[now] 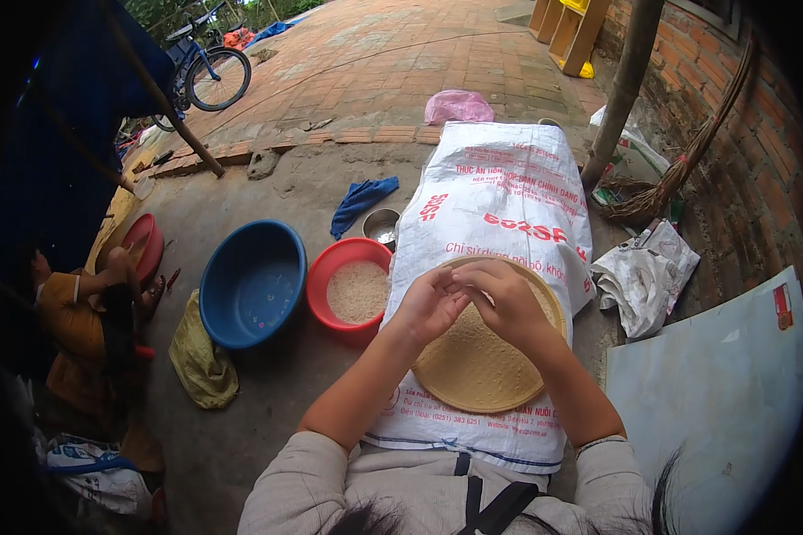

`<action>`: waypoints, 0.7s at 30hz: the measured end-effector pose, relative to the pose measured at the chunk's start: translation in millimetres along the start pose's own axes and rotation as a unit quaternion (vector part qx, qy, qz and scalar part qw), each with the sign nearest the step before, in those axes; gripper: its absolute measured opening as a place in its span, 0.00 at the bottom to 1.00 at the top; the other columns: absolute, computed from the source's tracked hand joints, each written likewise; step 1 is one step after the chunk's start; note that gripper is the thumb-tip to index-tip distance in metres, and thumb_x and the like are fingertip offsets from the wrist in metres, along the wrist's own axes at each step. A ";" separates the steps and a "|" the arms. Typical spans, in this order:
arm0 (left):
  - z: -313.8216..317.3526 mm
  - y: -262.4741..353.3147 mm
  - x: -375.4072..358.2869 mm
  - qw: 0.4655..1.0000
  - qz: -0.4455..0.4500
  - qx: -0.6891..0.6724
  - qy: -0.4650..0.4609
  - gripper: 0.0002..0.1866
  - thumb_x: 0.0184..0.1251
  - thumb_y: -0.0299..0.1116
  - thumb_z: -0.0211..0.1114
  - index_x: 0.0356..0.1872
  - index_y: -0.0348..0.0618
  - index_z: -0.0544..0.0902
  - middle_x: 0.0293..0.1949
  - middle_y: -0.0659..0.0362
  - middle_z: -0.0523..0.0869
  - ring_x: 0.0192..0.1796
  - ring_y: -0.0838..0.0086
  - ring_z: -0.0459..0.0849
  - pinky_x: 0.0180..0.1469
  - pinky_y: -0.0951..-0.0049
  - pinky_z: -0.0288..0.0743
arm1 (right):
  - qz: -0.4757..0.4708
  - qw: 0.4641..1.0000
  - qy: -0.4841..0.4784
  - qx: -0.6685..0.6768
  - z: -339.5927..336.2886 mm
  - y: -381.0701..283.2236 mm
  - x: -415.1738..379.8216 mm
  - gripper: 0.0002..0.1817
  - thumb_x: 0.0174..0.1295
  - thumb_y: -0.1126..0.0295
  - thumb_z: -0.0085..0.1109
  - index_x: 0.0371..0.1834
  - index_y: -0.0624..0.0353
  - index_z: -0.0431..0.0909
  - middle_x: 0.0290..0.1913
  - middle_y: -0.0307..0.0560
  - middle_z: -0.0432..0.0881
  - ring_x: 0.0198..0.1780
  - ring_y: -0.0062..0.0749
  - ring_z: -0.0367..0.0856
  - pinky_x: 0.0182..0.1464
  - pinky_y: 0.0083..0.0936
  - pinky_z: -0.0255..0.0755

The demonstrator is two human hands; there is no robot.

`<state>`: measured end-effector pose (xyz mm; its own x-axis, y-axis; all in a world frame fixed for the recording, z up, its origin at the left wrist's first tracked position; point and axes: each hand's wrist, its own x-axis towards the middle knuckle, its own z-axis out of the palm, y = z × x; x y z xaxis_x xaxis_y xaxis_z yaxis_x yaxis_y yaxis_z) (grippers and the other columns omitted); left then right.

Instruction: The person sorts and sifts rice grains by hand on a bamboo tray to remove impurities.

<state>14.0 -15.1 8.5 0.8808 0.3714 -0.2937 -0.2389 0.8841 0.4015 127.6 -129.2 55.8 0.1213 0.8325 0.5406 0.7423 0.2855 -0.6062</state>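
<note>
At frame centre, the left hand (430, 306) and right hand (509, 299) are pinching together, fingertips touching, hiding part of the woven tray (482, 370); anything pinched is too small to see.

Layout: round tray (482, 370) lies on the printed sack (500, 205); both hands (468, 303) meet above the tray. Left of the sack stands a basin of grain (348, 283), then an empty basin (252, 283); crumpled bag (647, 276) at right.
</note>
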 end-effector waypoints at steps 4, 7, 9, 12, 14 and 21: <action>0.6 3.8 0.4 0.998 -0.005 -0.056 0.019 0.19 0.68 0.27 0.42 0.55 0.22 0.64 0.49 0.44 0.73 0.51 0.63 0.76 0.56 0.71 0.74 | 0.034 0.996 0.059 -0.059 -11.2 16.9 -10.6 0.10 0.52 0.78 0.56 0.39 0.62 0.76 0.39 0.50 0.77 0.44 0.43 0.75 0.47 0.32 0.69; -9.9 16.0 -3.0 0.996 0.023 -0.069 0.057 0.19 0.69 0.27 0.41 0.56 0.22 0.62 0.52 0.41 0.70 0.54 0.60 0.74 0.57 0.70 0.74 | 0.102 0.985 -0.004 -0.141 -18.4 32.4 -39.7 0.13 0.52 0.75 0.57 0.43 0.62 0.73 0.40 0.53 0.75 0.47 0.47 0.72 0.51 0.35 0.66; -15.5 19.3 -2.7 0.996 0.030 -0.054 0.070 0.20 0.68 0.27 0.42 0.56 0.22 0.61 0.53 0.40 0.70 0.55 0.59 0.74 0.58 0.69 0.73 | 0.121 0.980 -0.054 -0.152 -20.4 44.8 -58.2 0.12 0.52 0.76 0.56 0.40 0.63 0.72 0.40 0.53 0.74 0.46 0.47 0.72 0.50 0.35 0.66; -18.9 16.6 1.4 0.996 0.032 -0.028 0.079 0.20 0.68 0.27 0.42 0.56 0.21 0.61 0.53 0.40 0.69 0.56 0.58 0.73 0.59 0.69 0.72 | 0.142 0.977 -0.072 -0.143 -18.3 68.8 -78.1 0.07 0.50 0.78 0.55 0.33 0.64 0.72 0.35 0.53 0.74 0.42 0.47 0.73 0.46 0.36 0.67; -15.2 10.3 5.0 0.996 0.019 -0.007 0.085 0.20 0.67 0.26 0.42 0.55 0.20 0.62 0.53 0.40 0.69 0.57 0.58 0.72 0.60 0.68 0.71 | 0.175 0.968 -0.123 -0.131 -24.4 68.2 -72.5 0.05 0.49 0.80 0.53 0.31 0.65 0.72 0.32 0.52 0.74 0.39 0.47 0.74 0.43 0.35 0.69; 0.5 -23.7 26.4 0.996 -0.083 0.028 0.002 0.16 0.67 0.26 0.43 0.49 0.23 0.67 0.45 0.46 0.75 0.49 0.65 0.78 0.54 0.72 0.76 | 0.072 0.996 0.050 -0.004 -7.1 23.3 -24.6 0.05 0.49 0.81 0.52 0.30 0.63 0.74 0.32 0.51 0.75 0.38 0.45 0.74 0.40 0.35 0.69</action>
<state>43.1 -26.5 -8.3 0.9043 0.2235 -0.3638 -0.0677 0.9164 0.3946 146.6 -146.3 32.6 0.2904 0.8133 0.5041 0.7184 0.1627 -0.6763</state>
